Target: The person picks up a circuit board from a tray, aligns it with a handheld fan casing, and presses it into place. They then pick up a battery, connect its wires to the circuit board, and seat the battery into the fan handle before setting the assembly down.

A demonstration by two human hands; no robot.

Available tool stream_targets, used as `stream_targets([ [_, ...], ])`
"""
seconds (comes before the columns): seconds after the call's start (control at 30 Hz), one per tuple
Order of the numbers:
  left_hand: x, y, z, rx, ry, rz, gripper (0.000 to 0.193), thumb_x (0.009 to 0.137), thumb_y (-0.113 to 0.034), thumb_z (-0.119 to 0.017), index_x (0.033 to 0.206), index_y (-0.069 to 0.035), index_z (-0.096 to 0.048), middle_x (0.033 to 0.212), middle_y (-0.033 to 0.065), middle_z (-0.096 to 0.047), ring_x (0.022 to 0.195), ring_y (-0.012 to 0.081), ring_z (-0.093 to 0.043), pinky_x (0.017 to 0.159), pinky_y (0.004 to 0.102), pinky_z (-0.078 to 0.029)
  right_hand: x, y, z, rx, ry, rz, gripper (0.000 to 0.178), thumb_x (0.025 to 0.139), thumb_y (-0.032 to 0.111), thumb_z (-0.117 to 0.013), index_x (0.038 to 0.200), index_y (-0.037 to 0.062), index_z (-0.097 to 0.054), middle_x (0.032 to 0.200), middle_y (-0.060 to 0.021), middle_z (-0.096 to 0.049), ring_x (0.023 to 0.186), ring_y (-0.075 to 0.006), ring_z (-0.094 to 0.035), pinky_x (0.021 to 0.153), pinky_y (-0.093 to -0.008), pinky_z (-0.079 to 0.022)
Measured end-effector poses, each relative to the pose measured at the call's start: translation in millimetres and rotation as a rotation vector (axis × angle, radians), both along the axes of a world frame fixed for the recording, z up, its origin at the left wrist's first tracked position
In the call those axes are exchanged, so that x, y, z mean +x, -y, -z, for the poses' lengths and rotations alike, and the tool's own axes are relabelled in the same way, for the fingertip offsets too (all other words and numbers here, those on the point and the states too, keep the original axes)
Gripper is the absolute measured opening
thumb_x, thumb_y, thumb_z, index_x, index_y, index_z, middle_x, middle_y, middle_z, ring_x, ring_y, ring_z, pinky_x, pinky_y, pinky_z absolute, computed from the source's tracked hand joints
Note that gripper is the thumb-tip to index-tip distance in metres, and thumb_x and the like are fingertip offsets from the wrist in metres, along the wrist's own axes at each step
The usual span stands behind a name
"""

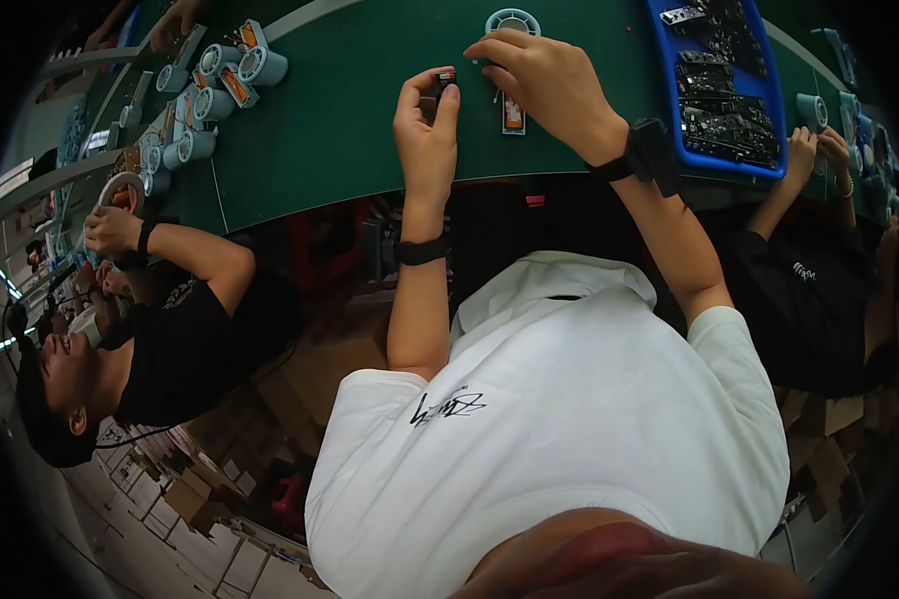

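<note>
Head view, looking down past the person's arms onto a green bench [350,135]. Left hand [427,120]: thumb and fingers pinched on a small dark piece [445,84], held up off the bench surface. Right hand [554,88]: partly open, fingers curled, thumb tip near the forefinger; from where I stand I can't tell whether something tiny sits between those tips. Under it, a light-blue round housing [512,20] shows past the fingers, and an orange-lined handle [513,120] shows on the near side; the hand hides what lies between. Right along the bench: blue tray [734,169] with dark circuit boards [726,135]. Left: a cluster of other light-blue units [212,104] (busy place, this; a co-worker's hand [115,232] holds a white ring [123,183] over there).

Step in hand, as I read it: working the small piece between both hands, apart from the housing. Next move would call for a steady left pinch and precise right fingertips.
</note>
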State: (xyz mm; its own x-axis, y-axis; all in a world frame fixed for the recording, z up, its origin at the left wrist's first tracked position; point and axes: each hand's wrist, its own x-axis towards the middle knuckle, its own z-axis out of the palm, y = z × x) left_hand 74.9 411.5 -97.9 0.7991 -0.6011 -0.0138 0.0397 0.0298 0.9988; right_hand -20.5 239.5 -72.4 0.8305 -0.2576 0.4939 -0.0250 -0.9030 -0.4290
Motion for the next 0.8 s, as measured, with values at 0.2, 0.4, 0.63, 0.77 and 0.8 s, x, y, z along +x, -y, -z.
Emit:
stream_targets([
  [0.2, -5, 15, 18, -0.079, 0.113, -0.039, 0.026, 0.108, -0.014, -0.069, 0.132, -0.004, -0.071, 0.123, 0.0035, -0.063, 0.086, 0.0080, -0.062, 0.072, 0.0216, -0.052, -3, 2, 9, 0.069, 0.016, -0.002, 0.019, 0.096, 0.019, -0.080, 0.115, 0.0131, -0.078, 0.089, -0.0034, -0.077, 0.070, -0.0225, -0.075, 0.063, -0.0307, -0.058],
  [0.4, -12, 23, 8, -0.190, 0.089, -0.056, 0.030, 0.108, -0.010, -0.067, 0.137, -0.003, -0.070, 0.131, 0.0083, -0.061, 0.096, 0.0126, -0.071, 0.062, 0.0237, -0.063, -2, 3, 20, 0.219, 0.123, -0.010, 0.020, 0.094, 0.021, -0.083, 0.112, 0.0124, -0.080, 0.086, -0.0027, -0.077, 0.069, -0.0156, -0.074, 0.059, -0.0272, -0.055],
  [0.63, -7, 23, 21, -0.049, 0.318, -0.017, 0.033, 0.109, -0.011, -0.067, 0.140, -0.005, -0.071, 0.133, 0.0096, -0.061, 0.093, 0.0117, -0.070, 0.059, 0.0241, -0.064, -1, -6, 1, 0.090, 0.140, 0.013, 0.017, 0.092, 0.019, -0.082, 0.106, 0.0124, -0.077, 0.086, -0.0039, -0.074, 0.070, -0.0166, -0.069, 0.062, -0.0304, -0.053],
  [0.77, -9, 25, 17, -0.069, 0.314, -0.041, 0.030, 0.110, -0.018, -0.067, 0.137, -0.004, -0.072, 0.125, 0.0084, -0.065, 0.088, 0.0098, -0.068, 0.061, 0.0230, -0.062, -3, -8, -22, 0.133, 0.070, 0.037, 0.013, 0.089, 0.019, -0.078, 0.086, 0.0092, -0.070, 0.082, -0.0081, -0.069, 0.078, -0.0293, -0.071, 0.070, -0.0413, -0.056],
  [0.8, -10, 25, 16, -0.086, 0.298, -0.058, 0.029, 0.110, -0.020, -0.067, 0.135, -0.004, -0.072, 0.121, 0.0078, -0.067, 0.085, 0.0090, -0.068, 0.061, 0.0226, -0.060, -3, -7, -22, 0.114, 0.053, 0.022, 0.013, 0.089, 0.019, -0.078, 0.086, 0.0088, -0.070, 0.082, -0.0087, -0.069, 0.078, -0.0303, -0.071, 0.069, -0.0420, -0.056],
])
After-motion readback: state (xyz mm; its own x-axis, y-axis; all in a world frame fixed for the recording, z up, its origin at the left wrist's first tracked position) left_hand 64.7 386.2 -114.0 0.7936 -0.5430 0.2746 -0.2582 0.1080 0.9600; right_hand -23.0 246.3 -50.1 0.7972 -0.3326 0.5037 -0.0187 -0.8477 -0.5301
